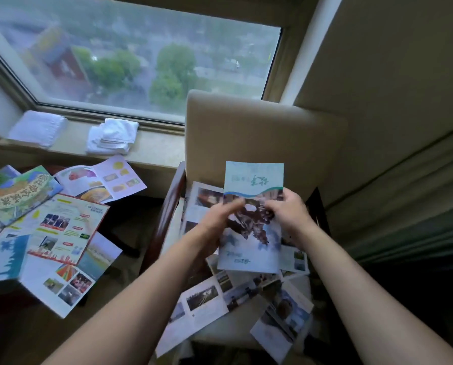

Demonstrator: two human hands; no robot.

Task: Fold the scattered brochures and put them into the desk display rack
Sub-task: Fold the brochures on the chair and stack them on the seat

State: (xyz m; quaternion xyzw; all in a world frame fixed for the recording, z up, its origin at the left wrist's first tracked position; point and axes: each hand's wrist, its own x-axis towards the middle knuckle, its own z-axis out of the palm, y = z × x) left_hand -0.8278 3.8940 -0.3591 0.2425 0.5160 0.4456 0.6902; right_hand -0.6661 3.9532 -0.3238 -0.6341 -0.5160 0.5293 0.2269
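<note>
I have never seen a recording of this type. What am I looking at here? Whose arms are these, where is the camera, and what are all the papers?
There is no machine here. A person wears a wide-angle camera on the head, so this single picture looks forward and down at their own two bare arms.

Both hands hold one folded brochure with a pale blue cover above a chair. The left hand touches its left side with fairly straight fingers; the right hand grips its right edge.

On the chair seat lie more brochures, opened and overlapping. To the left, further colourful brochures are spread over a low dark surface. On the windowsill sit two piles of folded white towels. Behind is a window.

No display rack is visible in this picture.
</note>
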